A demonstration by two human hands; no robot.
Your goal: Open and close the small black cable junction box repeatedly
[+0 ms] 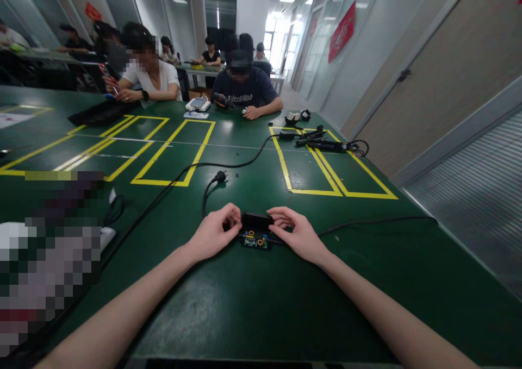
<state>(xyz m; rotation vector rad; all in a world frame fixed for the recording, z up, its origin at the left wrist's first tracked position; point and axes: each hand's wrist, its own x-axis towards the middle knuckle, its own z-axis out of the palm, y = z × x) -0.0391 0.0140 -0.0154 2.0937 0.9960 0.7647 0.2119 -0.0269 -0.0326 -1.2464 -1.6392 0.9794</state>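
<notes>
Well to the left of the open black case (256, 245), pixel blocks cover most of a cluster of things on the green table (212, 314); what they are cannot be made out. The case lies on the table between the two hands, and in its lower shell sits a circuit board (249, 241) with copper-coloured coils and small blue and yellow parts; the finer components are too small to tell. At the case's far side a black cover (258, 217) stands tilted up. The left hand (216, 231) closes narrowly at the cover's left end, thumb and curled fingertips at its edge; the right hand (299, 234) does likewise at the right end. The hands seem to hold the cover between them, though the fingers hide the exact contact. A black cord (379, 221) runs off to the right of the case, partly behind the right hand. Beyond the case and to its left lies a two-pin plug (221, 177), its lead dropping out of sight behind the left hand. Farther beyond, yellow tape outlines (165, 183) mark the table, and to the right of the case's line lies a tangle of black leads (326, 142). Far left of the case is a black tray (104, 112), its contents unclear, before a person in white (157, 81). Straight beyond the case, a person in a dark shirt (248, 86) holds a dark tool (224, 100).
</notes>
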